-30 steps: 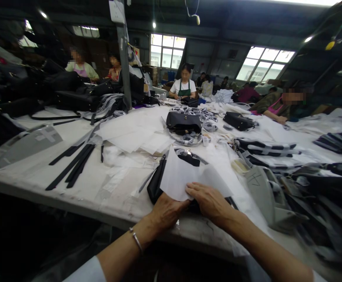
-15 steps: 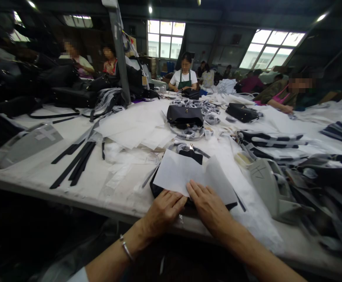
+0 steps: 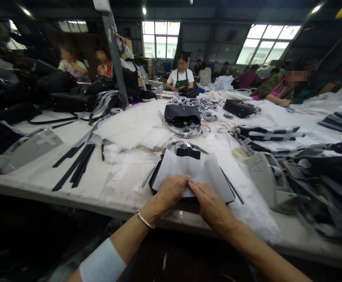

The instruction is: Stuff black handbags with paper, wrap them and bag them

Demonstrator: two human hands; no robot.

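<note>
Left hand (image 3: 173,191) half curled, right hand (image 3: 208,199) flatter, I touch white paper (image 3: 216,174) on a black bag (image 3: 192,153); whether they pinch, I can't tell.

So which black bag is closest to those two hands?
The bag beneath the white paper that the left hand and right hand touch. The other black bags, like the one straight beyond it, lie farther away.

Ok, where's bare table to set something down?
White tabletop looks bare between the cross-taped angular grey object and flat black strips. Crowded: centre, where left hand and right hand touch white paper over a black bag; far right, black pieces.
</note>
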